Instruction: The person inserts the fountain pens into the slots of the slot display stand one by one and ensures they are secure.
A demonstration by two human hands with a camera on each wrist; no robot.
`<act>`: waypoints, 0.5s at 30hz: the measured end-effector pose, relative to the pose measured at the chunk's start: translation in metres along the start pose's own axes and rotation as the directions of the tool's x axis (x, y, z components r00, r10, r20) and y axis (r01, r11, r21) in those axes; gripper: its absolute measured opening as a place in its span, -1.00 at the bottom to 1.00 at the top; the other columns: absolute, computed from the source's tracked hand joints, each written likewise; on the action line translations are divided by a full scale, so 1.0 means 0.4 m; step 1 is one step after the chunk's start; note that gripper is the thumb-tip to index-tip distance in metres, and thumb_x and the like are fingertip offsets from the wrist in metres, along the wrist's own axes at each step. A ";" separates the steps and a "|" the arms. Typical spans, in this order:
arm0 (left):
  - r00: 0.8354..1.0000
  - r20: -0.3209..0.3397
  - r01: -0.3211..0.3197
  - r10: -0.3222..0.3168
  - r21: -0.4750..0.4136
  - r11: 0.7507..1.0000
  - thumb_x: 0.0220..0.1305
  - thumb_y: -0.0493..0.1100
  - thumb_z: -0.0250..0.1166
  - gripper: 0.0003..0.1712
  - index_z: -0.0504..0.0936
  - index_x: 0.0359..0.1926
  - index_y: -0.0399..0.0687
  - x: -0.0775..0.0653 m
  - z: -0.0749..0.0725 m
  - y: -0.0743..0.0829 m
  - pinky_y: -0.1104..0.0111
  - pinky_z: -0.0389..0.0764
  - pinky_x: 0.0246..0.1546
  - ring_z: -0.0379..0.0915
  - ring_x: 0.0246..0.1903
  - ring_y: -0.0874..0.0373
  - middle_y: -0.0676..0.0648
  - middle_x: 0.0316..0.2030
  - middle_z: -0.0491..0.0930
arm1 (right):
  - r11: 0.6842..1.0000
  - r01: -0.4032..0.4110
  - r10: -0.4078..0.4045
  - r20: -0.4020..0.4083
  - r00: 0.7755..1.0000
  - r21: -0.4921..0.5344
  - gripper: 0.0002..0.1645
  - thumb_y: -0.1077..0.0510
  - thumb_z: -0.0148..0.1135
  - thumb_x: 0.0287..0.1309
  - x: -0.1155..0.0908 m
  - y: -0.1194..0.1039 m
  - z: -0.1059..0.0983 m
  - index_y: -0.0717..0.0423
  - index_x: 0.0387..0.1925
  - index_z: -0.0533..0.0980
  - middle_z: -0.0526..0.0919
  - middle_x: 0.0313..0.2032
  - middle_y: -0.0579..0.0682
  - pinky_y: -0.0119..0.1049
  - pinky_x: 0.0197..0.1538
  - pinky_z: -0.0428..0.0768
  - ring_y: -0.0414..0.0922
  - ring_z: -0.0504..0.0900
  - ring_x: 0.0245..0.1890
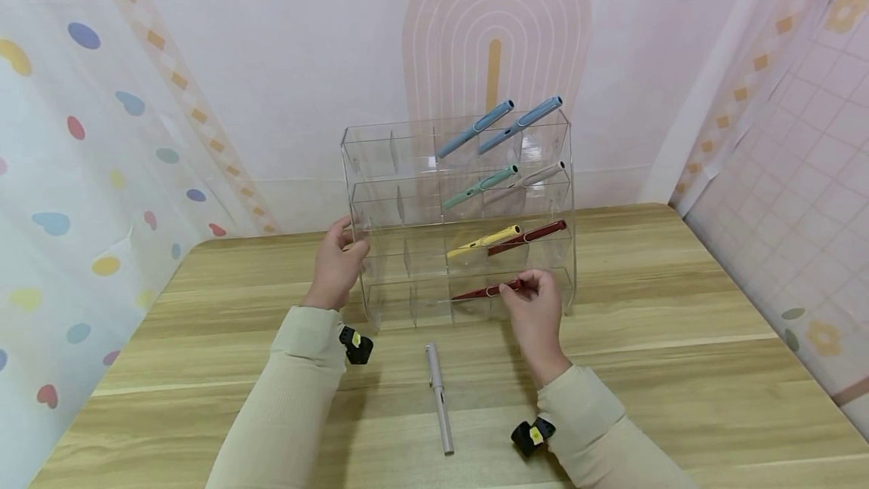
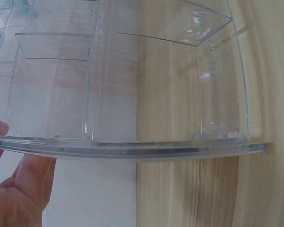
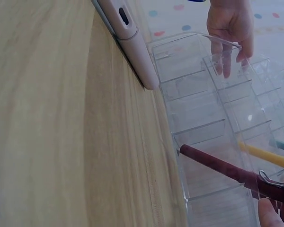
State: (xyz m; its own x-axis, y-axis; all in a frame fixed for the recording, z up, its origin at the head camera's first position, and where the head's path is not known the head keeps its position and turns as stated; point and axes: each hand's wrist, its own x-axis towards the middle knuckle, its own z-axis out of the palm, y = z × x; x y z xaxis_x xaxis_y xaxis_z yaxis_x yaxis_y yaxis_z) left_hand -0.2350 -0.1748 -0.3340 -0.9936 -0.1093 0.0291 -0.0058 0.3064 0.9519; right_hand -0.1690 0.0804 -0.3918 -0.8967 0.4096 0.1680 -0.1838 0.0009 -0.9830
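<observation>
A clear acrylic pen rack [image 1: 424,236] with tiered compartments stands on the table. My left hand [image 1: 337,266] grips its left side panel, thumb and fingers on opposite faces in the left wrist view. My right hand [image 1: 536,315] pinches a dark red pen [image 1: 478,293] near its cap end, by the clip. That pen slants at the bottom tier, its tip pointing left into a compartment; in the right wrist view its barrel [image 3: 213,162] lies across the clear dividers. A grey pen [image 1: 439,402] lies on the table in front of the rack, between my forearms.
Blue pens [image 1: 523,125] lean in the top tier. Below them sit a green pen [image 1: 480,187] and a pale grey pen [image 1: 532,181], then a yellow pen [image 1: 483,241] and another dark red pen [image 1: 528,238]. A patterned curtain [image 1: 305,59] hangs behind the wooden table [image 1: 679,368].
</observation>
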 end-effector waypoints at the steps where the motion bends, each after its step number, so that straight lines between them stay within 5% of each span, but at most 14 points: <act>1: 1.000 -0.001 -0.001 0.001 0.001 1.000 0.30 -0.32 -0.05 -0.30 0.11 0.47 0.01 0.000 0.000 0.000 0.42 0.44 -0.28 0.35 -0.07 0.08 -0.22 0.14 0.35 | 1.000 -0.005 0.005 0.005 1.000 -0.004 -0.70 0.49 0.27 0.01 -0.001 -0.001 -0.001 0.38 -0.23 0.35 0.41 -0.25 0.09 -0.51 -0.19 0.45 -0.15 0.46 -0.27; 9: 1.000 0.000 -0.008 0.008 -0.007 1.000 0.30 -0.32 -0.05 -0.31 0.13 0.46 -0.02 -0.001 0.001 0.000 0.43 0.43 -0.30 0.37 -0.03 0.00 -0.24 0.14 0.36 | 0.996 -0.071 0.076 0.111 0.991 -0.049 -0.43 0.41 0.27 0.06 -0.011 -0.012 -0.036 0.38 0.10 0.27 0.38 -0.02 0.18 -0.49 -0.06 0.47 0.06 0.47 0.01; 15: 1.000 0.002 -0.010 0.010 -0.009 1.000 0.31 -0.32 -0.05 -0.33 0.14 0.45 -0.04 -0.001 0.000 0.001 0.45 0.44 -0.31 0.36 0.00 -0.01 -0.27 0.16 0.35 | 0.988 -0.126 0.141 0.183 0.973 -0.090 -0.51 0.45 0.23 0.05 -0.029 -0.027 -0.067 0.37 0.04 0.31 0.43 -0.07 0.18 -0.51 -0.14 0.51 -0.07 0.53 -0.11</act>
State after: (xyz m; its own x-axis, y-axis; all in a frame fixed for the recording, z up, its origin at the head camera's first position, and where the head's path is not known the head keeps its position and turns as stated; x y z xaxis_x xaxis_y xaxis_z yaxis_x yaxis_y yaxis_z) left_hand -0.2345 -0.1746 -0.3337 -0.9938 -0.1045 0.0379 0.0050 0.2988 0.9543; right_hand -0.1456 0.1000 -0.3850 -0.9721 0.2315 0.0387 -0.0324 0.0312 -0.9990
